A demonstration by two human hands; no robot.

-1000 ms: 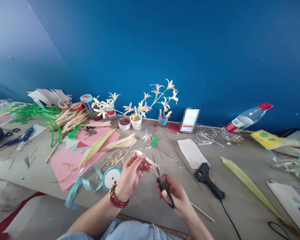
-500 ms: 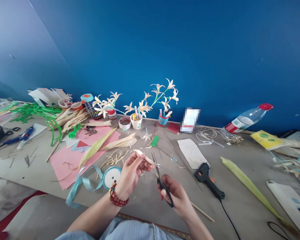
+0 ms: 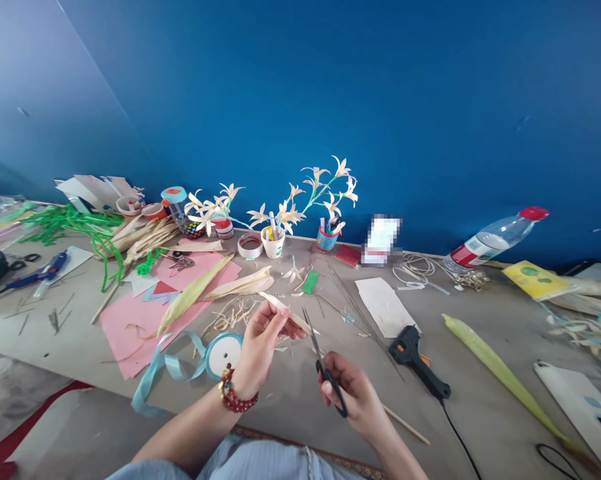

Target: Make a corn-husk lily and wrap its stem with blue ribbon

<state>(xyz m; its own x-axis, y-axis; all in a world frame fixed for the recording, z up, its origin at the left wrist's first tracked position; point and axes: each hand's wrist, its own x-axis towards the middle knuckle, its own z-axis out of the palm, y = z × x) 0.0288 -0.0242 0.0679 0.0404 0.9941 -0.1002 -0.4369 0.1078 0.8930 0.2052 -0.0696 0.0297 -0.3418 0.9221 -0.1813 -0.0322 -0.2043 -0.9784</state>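
Between thumb and fingers, my left hand (image 3: 266,337) pinches a narrow pale husk strip (image 3: 279,305), which slants from upper left down to the right. Black-handled scissors (image 3: 333,385) are gripped in my right hand (image 3: 350,390), with their blades pointing up and left, close by the strip's right end. Whether the blades touch the strip is hard to tell. A roll of light blue ribbon (image 3: 224,355) lies beside my left wrist. Pale husk flowers (image 3: 289,217) on green stems stand in small cups behind the hands.
On the right lie a black glue gun (image 3: 419,363), a long green husk (image 3: 500,373) and a tilted bottle (image 3: 495,240). Pink paper (image 3: 125,327) with husks is at left. A white paper (image 3: 386,307) and thin wires lie right of centre, and a wooden stick (image 3: 406,425) near my right wrist.
The husk strip now reaches farther up and left from my left fingers. My right hand with the scissors has shifted very slightly down and to the right.
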